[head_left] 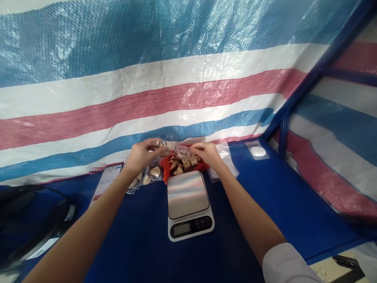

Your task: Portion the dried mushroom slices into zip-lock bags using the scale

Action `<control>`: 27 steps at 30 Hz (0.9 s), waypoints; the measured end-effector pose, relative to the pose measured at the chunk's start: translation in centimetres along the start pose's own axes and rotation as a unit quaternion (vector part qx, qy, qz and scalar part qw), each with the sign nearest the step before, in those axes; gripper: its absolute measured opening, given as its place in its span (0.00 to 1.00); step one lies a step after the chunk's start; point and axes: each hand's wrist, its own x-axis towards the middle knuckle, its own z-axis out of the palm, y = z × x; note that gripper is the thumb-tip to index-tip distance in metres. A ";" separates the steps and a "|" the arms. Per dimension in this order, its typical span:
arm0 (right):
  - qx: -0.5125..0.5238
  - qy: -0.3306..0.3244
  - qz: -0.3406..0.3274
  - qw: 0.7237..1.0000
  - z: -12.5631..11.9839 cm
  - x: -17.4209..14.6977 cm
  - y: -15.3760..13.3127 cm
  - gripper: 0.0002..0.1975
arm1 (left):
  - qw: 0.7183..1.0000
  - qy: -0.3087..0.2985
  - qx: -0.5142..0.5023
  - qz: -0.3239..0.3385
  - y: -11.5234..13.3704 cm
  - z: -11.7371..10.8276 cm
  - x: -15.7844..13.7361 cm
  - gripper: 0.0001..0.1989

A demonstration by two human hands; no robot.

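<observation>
A clear plastic bag [176, 147] is stretched between my two hands. My left hand [143, 155] pinches its left end between thumb and fingers, and my right hand [207, 153] pinches the right end. Just under it lies an opened red bag [165, 169] full of brown, dried-looking chunks [179, 169]. The clear bag overlaps these chunks, so I cannot tell whether it has anything inside. Nearer to me, a white kitchen scale [188, 196] with a bare metal plate stands against the red bag; its display looks blank.
Small clear bags of pale pieces [152, 175] lie left of the red bag, beside a phone [107, 181] showing a timer. Flat clear bags [226, 161] are under my right wrist. A white oval object [257, 151] sits farther right. Striped sheeting [165, 98] walls the blue table's back.
</observation>
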 end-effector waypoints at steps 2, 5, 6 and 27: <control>0.000 0.000 0.006 1.000 0.0 0.0 0.0 0.07 | 1.000 -0.001 -0.017 -0.009 0.0 0.1 -0.1 0.23; 0.000 0.006 0.013 1.000 -0.1 0.0 0.1 0.07 | 0.999 0.010 -0.035 -0.010 0.6 0.3 -0.1 0.19; -0.002 0.008 0.014 1.000 -0.2 0.0 0.1 0.07 | 0.999 0.013 -0.037 -0.005 1.0 0.3 0.0 0.18; -0.050 0.049 0.021 0.997 -1.6 0.3 0.3 0.07 | 0.999 0.021 -0.035 -0.010 1.7 1.4 -0.2 0.21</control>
